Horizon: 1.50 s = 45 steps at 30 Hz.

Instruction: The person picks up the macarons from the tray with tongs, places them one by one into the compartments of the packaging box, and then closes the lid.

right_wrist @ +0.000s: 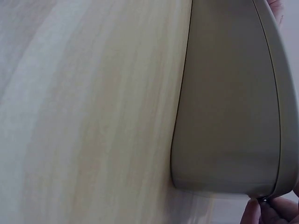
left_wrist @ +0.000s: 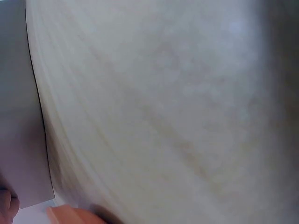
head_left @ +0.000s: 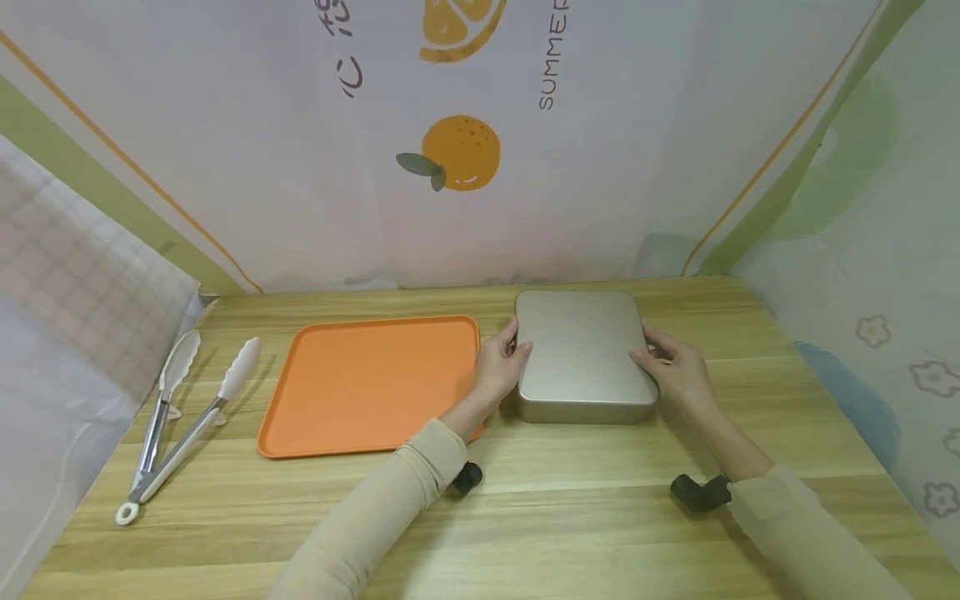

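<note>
A square, matte silver-grey metal tin (head_left: 579, 348) with a smooth flat top stands at the back right of the table. My left hand (head_left: 498, 365) holds its left side, thumb at the top edge and fingers along the wall. On the opposite side my right hand (head_left: 681, 373) grips the tin the same way. In the right wrist view, a seam runs along the tin's side wall (right_wrist: 224, 102) near its top, and fingertips (right_wrist: 275, 212) touch it at a corner. The left wrist view catches only part of the wall (left_wrist: 21, 102) and a bit of the fingers (left_wrist: 5, 207).
Left of the tin lies an orange rectangular tray (head_left: 375, 387), partly behind my left forearm. White-tipped tongs (head_left: 180, 437) lie spread at the table's left. A printed cloth (head_left: 600, 192) hangs behind the wood-grain table (head_left: 570, 517).
</note>
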Each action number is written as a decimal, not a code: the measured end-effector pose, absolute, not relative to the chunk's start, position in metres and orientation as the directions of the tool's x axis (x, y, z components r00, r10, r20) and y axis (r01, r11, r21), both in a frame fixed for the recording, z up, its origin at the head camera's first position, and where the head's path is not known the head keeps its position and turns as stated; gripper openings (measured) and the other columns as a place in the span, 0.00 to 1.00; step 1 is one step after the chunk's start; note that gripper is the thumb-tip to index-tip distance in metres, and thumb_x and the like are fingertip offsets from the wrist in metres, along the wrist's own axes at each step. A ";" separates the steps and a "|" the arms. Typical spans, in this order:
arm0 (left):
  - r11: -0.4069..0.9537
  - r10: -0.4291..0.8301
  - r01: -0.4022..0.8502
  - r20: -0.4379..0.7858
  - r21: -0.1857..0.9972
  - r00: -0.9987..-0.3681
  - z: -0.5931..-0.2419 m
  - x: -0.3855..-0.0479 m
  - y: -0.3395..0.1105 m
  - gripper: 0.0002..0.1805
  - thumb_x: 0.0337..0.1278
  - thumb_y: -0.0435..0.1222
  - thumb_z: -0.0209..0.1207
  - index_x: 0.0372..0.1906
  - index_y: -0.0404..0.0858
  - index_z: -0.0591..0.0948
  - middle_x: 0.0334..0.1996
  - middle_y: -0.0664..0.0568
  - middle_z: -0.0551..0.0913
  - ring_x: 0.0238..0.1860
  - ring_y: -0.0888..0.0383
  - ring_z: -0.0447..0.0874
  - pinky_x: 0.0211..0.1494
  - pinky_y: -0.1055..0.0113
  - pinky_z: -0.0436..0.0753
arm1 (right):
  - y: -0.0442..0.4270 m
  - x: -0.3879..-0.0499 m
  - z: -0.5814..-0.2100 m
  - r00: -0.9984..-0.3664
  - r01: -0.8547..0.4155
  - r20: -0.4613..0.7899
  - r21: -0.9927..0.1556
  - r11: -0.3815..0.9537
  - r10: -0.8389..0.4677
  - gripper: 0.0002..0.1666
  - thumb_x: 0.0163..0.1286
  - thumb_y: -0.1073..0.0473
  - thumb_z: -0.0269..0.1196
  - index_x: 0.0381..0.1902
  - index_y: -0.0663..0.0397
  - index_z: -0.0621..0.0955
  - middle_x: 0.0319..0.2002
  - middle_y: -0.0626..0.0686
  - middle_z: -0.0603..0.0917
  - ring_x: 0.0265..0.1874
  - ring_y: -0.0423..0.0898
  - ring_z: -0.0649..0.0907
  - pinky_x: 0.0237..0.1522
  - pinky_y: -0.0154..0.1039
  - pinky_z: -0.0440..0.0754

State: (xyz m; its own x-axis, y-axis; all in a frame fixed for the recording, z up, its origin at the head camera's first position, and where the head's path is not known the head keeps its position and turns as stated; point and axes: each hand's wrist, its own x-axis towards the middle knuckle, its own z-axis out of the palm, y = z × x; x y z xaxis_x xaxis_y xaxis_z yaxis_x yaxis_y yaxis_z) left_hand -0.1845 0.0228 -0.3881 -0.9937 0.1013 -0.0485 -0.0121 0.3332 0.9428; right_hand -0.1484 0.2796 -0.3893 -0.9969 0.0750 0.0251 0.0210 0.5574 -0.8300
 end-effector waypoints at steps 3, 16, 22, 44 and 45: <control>0.332 0.104 -0.014 -0.051 0.943 -0.993 -0.388 -0.185 0.023 0.30 0.65 0.38 0.55 0.69 0.39 0.62 0.67 0.48 0.64 0.66 0.54 0.65 0.62 0.64 0.70 | 0.279 -0.148 -0.389 -0.997 0.016 0.031 -0.830 0.558 0.074 0.35 0.70 0.51 0.57 0.68 0.64 0.62 0.54 0.68 0.75 0.50 0.59 0.77 0.41 0.28 0.80; 0.305 0.101 -0.017 -0.051 0.952 -0.994 -0.387 -0.185 0.023 0.30 0.64 0.37 0.55 0.69 0.38 0.62 0.66 0.46 0.65 0.63 0.51 0.69 0.56 0.63 0.76 | 0.279 -0.148 -0.389 -0.996 0.022 0.031 -0.827 0.562 0.086 0.35 0.70 0.50 0.57 0.68 0.64 0.63 0.53 0.68 0.76 0.49 0.58 0.77 0.39 0.27 0.80; 0.282 0.071 -0.026 -0.047 0.959 -0.996 -0.385 -0.188 0.025 0.30 0.61 0.35 0.58 0.68 0.36 0.65 0.63 0.43 0.69 0.60 0.51 0.73 0.55 0.64 0.76 | 0.280 -0.149 -0.389 -0.996 0.020 0.034 -0.826 0.563 0.086 0.35 0.70 0.51 0.57 0.67 0.66 0.63 0.54 0.68 0.75 0.50 0.58 0.77 0.38 0.25 0.79; 0.172 0.059 -0.136 -0.148 0.976 -0.987 -0.388 -0.199 0.030 0.33 0.62 0.35 0.57 0.70 0.34 0.60 0.67 0.42 0.65 0.66 0.48 0.66 0.63 0.60 0.70 | 0.281 -0.162 -0.395 -0.996 0.070 -0.036 -0.878 0.473 0.080 0.39 0.73 0.42 0.47 0.70 0.64 0.58 0.67 0.67 0.62 0.66 0.64 0.64 0.64 0.55 0.64; 0.183 0.054 -0.136 -0.148 0.974 -0.987 -0.388 -0.200 0.031 0.33 0.63 0.36 0.56 0.70 0.34 0.59 0.67 0.41 0.65 0.66 0.48 0.65 0.63 0.60 0.69 | 0.281 -0.164 -0.394 -0.996 0.075 -0.042 -0.881 0.466 0.080 0.39 0.73 0.41 0.46 0.70 0.64 0.58 0.68 0.67 0.61 0.66 0.64 0.63 0.64 0.55 0.63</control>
State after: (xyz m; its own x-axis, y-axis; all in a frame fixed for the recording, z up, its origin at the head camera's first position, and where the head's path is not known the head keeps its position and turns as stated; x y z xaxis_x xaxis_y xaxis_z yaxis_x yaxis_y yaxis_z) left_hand -0.2003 0.0307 -0.3881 -0.9875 0.0538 -0.1483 -0.1362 0.1833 0.9736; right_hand -0.1641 0.2806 -0.3943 -0.9959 0.0797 -0.0420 0.0745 0.4664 -0.8814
